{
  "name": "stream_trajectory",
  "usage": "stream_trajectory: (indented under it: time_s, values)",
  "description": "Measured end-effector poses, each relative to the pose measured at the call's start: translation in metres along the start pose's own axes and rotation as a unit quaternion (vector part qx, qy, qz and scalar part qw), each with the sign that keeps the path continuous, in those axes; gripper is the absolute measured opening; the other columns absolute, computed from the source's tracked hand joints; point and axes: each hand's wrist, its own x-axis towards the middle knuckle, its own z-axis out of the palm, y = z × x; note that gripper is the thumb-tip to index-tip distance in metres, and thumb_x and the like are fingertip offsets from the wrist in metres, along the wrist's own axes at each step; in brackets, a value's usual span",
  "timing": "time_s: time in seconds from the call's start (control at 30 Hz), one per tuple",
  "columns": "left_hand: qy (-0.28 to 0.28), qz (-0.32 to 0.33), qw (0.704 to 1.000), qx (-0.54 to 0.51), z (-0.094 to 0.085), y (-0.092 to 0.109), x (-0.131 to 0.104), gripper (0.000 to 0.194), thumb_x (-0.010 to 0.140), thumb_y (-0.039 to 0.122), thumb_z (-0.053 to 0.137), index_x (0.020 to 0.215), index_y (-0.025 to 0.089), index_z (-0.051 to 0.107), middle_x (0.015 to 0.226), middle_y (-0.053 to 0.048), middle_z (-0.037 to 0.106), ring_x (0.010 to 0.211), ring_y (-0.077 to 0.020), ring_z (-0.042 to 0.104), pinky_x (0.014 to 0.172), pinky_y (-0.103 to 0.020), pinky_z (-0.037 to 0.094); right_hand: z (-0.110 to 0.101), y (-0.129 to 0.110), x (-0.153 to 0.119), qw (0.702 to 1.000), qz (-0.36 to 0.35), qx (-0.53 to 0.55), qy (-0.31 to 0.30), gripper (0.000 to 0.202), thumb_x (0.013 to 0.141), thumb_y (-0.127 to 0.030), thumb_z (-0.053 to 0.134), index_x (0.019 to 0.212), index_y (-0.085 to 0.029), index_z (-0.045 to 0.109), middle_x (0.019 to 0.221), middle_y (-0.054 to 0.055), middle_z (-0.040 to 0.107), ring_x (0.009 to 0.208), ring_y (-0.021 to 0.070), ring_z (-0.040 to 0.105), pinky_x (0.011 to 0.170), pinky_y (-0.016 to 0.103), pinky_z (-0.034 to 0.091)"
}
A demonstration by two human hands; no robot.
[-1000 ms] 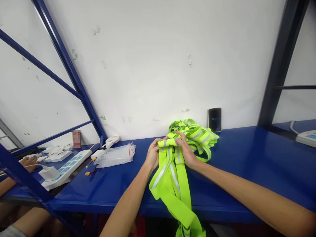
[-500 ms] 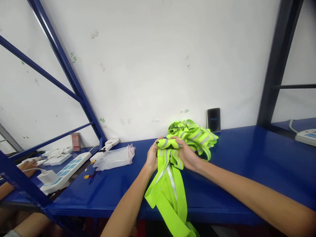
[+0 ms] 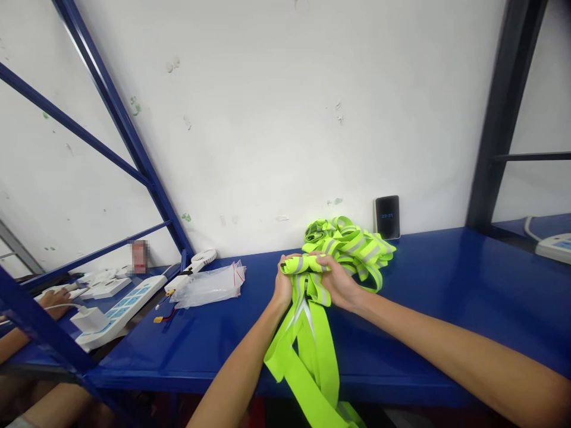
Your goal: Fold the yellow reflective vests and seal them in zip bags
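Observation:
A fluorescent yellow-green reflective strap with silver stripes is gathered between my two hands. My left hand is closed round the left end of its rolled upper part. On the right end, my right hand grips the same bundle, thumb on top. Loose lengths of the strap hang down over the table's front edge and out of the bottom of the view. Right behind my hands lies a tangled pile of matching reflective straps. My fingers on the far side of the bundle are hidden.
On the blue table, a dark clock display leans against the wall. To the left lie a clear plastic bag, a small white fan and a yellow connector. Past the blue post are a power strip and another person's hand.
My left hand has turned and shifted slightly right around the rolled part. The roll looks flatter and tighter, and the hanging lengths have swung a little. My right hand stays almost in place.

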Motion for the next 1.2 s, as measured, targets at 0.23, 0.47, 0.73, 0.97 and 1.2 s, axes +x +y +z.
stream_trajectory:
  time_s: [0.23, 0.47, 0.73, 0.97, 1.2]
  values:
    - [0.024, -0.03, 0.998, 0.041, 0.002, 0.009, 0.002, 0.055, 0.077, 0.069, 0.052, 0.084, 0.016, 0.064, 0.075, -0.003, 0.067, 0.078, -0.0196, 0.063, 0.079, -0.03, 0.047, -0.008, 0.0, 0.007, 0.984, -0.091, -0.143, 0.063, 0.033, 0.054, -0.012, 0.056, 0.084, -0.023, 0.05, 0.099, 0.0, 0.061, 0.076, 0.0172, 0.056, 0.062, 0.027, 0.044]
    - [-0.18, -0.048, 0.982, -0.027, 0.015, 0.017, -0.015, 0.05, 0.082, 0.045, 0.064, 0.122, 0.015, 0.057, 0.117, -0.012, 0.066, 0.109, -0.0264, 0.062, 0.099, -0.039, 0.044, -0.02, -0.015, 0.006, 0.881, -0.238, -0.398, 0.094, 0.048, 0.056, -0.01, 0.05, 0.102, -0.025, 0.053, 0.115, 0.003, 0.057, 0.105, 0.0241, 0.053, 0.078, 0.033, 0.046]
    - [-0.183, -0.03, 0.982, -0.015, 0.003, 0.022, -0.015, 0.067, 0.073, 0.027, 0.077, 0.131, 0.022, 0.045, 0.118, -0.009, 0.065, 0.1, -0.0251, 0.067, 0.093, -0.04, 0.05, -0.022, -0.024, 0.006, 0.92, -0.168, -0.352, -0.03, 0.076, 0.069, -0.017, 0.061, 0.142, -0.028, 0.041, 0.132, 0.006, 0.058, 0.108, 0.0266, 0.061, 0.082, 0.037, 0.053]
    - [-0.151, -0.079, 0.985, -0.014, 0.008, 0.025, -0.02, 0.069, 0.075, 0.029, 0.077, 0.132, 0.026, 0.038, 0.103, -0.007, 0.07, 0.082, -0.0208, 0.07, 0.078, -0.036, 0.055, -0.023, -0.023, 0.004, 0.859, -0.244, -0.448, -0.046, 0.056, 0.079, -0.014, 0.054, 0.133, -0.029, 0.055, 0.133, 0.001, 0.059, 0.124, 0.0267, 0.052, 0.103, 0.042, 0.042]
    - [-0.223, -0.19, 0.956, -0.018, 0.008, 0.023, -0.024, 0.042, 0.069, 0.038, 0.08, 0.097, 0.01, 0.064, 0.088, -0.011, 0.071, 0.074, -0.0195, 0.069, 0.072, -0.029, 0.052, -0.018, -0.027, -0.001, 0.839, -0.279, -0.464, -0.058, 0.052, 0.083, -0.013, 0.052, 0.131, -0.032, 0.056, 0.14, 0.001, 0.053, 0.134, 0.0252, 0.042, 0.111, 0.045, 0.033]
